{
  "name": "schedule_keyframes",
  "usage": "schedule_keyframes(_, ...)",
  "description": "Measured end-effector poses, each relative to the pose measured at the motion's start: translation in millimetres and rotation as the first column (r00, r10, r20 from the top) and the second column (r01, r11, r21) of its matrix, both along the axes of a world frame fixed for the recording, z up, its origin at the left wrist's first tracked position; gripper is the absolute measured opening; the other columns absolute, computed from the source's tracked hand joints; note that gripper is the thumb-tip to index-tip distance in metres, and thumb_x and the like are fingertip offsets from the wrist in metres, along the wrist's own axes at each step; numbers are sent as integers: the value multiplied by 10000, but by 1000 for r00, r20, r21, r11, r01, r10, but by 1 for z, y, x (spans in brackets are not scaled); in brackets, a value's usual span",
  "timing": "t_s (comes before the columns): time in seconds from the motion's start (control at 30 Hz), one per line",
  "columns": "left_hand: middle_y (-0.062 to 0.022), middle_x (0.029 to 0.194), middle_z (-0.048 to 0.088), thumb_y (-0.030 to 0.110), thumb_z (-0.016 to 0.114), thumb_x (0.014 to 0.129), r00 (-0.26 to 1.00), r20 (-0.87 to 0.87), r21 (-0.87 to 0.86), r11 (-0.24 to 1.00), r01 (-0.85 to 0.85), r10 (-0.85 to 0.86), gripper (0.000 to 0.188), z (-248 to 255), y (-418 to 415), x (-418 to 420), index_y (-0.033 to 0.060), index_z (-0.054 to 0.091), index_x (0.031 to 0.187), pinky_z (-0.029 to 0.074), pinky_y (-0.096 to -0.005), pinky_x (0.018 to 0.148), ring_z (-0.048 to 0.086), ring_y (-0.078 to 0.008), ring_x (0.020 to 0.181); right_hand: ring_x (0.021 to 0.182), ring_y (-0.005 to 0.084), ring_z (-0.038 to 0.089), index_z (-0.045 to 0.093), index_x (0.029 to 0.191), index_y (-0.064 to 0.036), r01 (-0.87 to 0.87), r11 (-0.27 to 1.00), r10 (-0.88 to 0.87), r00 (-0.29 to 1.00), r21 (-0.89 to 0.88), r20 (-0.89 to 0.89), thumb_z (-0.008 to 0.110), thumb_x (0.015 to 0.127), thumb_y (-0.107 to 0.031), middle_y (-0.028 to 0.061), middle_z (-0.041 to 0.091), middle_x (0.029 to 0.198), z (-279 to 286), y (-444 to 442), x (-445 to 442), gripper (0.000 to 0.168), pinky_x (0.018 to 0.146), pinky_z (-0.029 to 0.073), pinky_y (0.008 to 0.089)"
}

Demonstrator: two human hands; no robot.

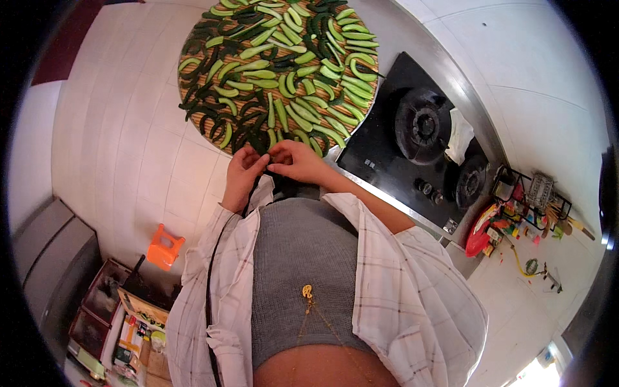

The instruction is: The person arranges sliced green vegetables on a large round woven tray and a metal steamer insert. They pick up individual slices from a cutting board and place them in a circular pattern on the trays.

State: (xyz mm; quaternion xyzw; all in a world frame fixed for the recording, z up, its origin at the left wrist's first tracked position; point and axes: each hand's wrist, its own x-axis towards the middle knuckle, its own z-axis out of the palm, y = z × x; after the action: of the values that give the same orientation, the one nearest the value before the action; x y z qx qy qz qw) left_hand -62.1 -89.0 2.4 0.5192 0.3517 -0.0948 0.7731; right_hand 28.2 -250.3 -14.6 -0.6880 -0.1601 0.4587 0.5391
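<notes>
A large round woven tray [285,104] lies before me, covered with curved cut strips of a green vegetable, likely cucumber. Some strips [300,116] show pale green flesh; others [200,113] show dark green skin. At the tray's near edge, my left hand [244,174] has its thumb and fingers bent together, next to dark green pieces [258,140]. Close on its right is my right hand [295,162], fingers curled and fingertips almost meeting those of the left. Whether either hand pinches a small dark piece cannot be made out.
Right of the tray is a black gas hob [382,145] with two burners, a white cloth or paper [460,135] lying on it. Beyond it stand a black wire rack [522,193] and a red basin [478,237]. An orange plastic stool [164,246] is at the left on the tiled floor.
</notes>
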Motion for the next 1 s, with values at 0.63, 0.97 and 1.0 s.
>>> schedule_keyframes(0.63,28,851,601,142,680,879,990,62,41,992,122,-125,151,6,0,16,70,583,970,403,-206,642,553,-61,767,755,287,651,661,1071,-38,41,994,-16,969,-97,247,711,766,-279,137,669,825,15,-3,12,392,676,514,378)
schedule_keyframes(0.97,23,857,567,149,680,881,999,43,99,995,28,-33,178,23,-9,-12,45,560,962,420,-206,682,529,-61,784,729,277,654,654,1001,-21,-35,996,52,977,-83,209,714,752,-296,126,669,794,6,0,-9,376,654,515,375)
schedule_keyframes(1.0,21,860,565,154,675,885,1000,14,112,993,23,-25,188,21,-10,-20,41,568,989,421,-206,688,528,-61,791,721,270,654,652,998,-20,-52,996,66,977,-71,203,716,751,-296,125,668,788,5,1,-13,375,651,515,371)
